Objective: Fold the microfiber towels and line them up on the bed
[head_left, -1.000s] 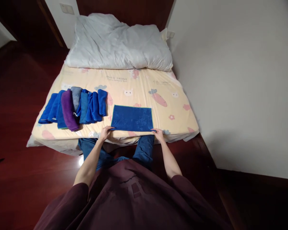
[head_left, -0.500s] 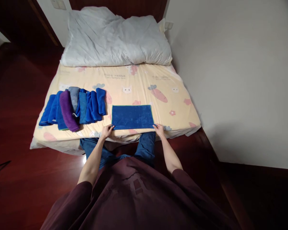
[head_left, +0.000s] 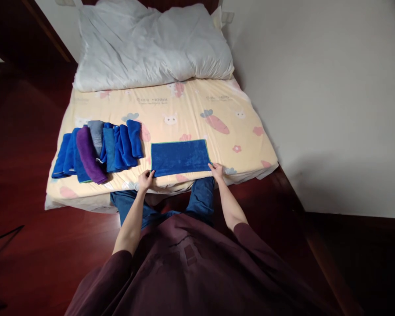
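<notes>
A blue towel (head_left: 180, 157) with thin green edging lies flat as a rectangle near the front edge of the bed. My left hand (head_left: 146, 180) pinches its near left corner. At the near right corner, the fingers of my right hand (head_left: 217, 170) are closed on the same towel. To the left is a row of rolled or folded towels: several blue ones (head_left: 135, 138), a grey one (head_left: 96, 133) and a purple one (head_left: 89, 156) lying across the front of the row.
The bed (head_left: 184, 103) has a yellow sheet printed with carrots and rabbits. A large white pillow or folded quilt (head_left: 151, 48) covers its far end. A pale wall (head_left: 316, 109) runs along the right side. Dark red floor (head_left: 29, 197) shows at the left.
The camera view has shifted and tilted slightly. Both hands keep hold of the towel's near corners, and the near edge looks slightly rolled or folded over.
</notes>
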`<action>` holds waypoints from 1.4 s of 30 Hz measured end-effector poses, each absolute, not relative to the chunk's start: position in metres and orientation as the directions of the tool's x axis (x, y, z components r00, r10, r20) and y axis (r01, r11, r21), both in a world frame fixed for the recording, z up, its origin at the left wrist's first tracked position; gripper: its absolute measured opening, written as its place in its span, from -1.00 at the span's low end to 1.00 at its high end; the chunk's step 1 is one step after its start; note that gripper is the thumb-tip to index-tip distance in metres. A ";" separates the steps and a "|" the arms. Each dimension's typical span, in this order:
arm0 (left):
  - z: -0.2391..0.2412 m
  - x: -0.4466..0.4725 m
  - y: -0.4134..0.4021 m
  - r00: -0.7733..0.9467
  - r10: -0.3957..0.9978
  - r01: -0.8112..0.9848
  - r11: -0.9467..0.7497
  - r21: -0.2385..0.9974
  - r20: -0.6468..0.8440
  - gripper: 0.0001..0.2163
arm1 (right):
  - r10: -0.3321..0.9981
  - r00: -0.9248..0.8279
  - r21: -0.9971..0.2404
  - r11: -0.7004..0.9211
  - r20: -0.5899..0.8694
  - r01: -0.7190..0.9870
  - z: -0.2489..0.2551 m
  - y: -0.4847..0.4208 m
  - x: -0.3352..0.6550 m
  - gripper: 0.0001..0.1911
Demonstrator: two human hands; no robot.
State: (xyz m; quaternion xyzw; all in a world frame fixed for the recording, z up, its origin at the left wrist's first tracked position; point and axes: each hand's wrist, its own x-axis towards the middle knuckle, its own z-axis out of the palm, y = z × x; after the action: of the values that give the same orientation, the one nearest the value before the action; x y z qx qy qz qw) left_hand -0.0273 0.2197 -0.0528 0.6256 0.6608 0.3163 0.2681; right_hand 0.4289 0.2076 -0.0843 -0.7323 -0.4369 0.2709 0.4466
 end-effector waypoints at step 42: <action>-0.048 0.012 0.193 0.422 0.906 0.863 -0.412 0.294 0.029 -0.42 | 0.996 -0.016 -0.349 0.046 0.090 0.936 -0.055 0.167 0.376 -0.44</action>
State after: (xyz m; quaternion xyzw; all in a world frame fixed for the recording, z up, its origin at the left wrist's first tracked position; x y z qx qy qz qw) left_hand 0.0117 0.1934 -0.0479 0.8351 0.5295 0.0918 0.1178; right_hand 0.3763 0.1669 -0.0548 -0.6838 -0.7063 0.0957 0.1561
